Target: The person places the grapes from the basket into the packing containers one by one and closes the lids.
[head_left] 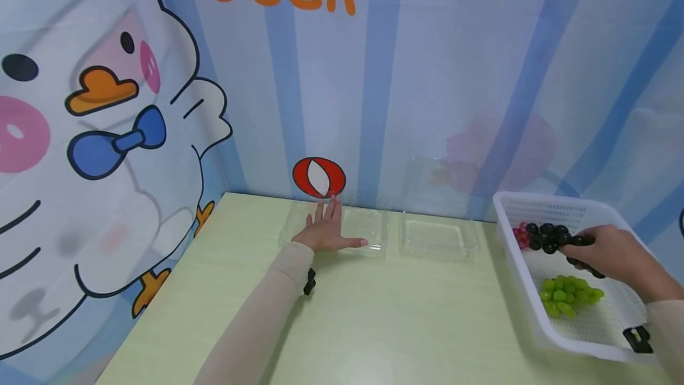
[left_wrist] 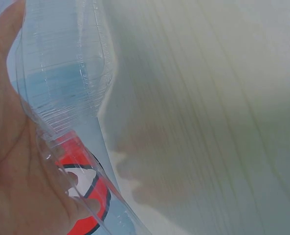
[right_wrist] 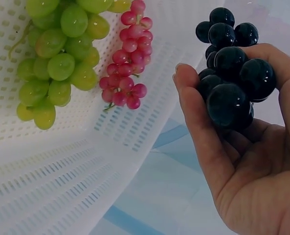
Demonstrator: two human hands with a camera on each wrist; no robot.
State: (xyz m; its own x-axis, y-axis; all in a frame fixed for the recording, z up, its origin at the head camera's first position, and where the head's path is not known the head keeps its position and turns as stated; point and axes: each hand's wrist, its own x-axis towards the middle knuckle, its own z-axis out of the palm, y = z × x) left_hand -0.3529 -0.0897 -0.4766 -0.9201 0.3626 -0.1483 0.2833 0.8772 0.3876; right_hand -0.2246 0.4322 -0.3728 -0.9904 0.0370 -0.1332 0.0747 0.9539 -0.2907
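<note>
My right hand (head_left: 622, 254) grips a bunch of black grapes (head_left: 549, 236) above the white basket (head_left: 516, 278). In the right wrist view, the fingers and thumb curl round the dark, shiny grapes (right_wrist: 233, 90). Green grapes (head_left: 569, 294) and a smaller pink bunch (head_left: 521, 236) lie inside the basket. At the back of the table, my left hand (head_left: 327, 235) rests on a clear plastic box (head_left: 371, 227) with fingers straight and thumb spread. The left wrist view shows the palm (left_wrist: 17, 161) against this box's transparent wall (left_wrist: 66, 63). Part of the box is hidden behind the hand.
A second clear plastic box (head_left: 435, 237) stands between the first one and the basket, its lid raised against the wall cloth. The cloth (head_left: 342, 88), printed with a duck and stripes, hangs along the back edge of the pale table (head_left: 395, 314).
</note>
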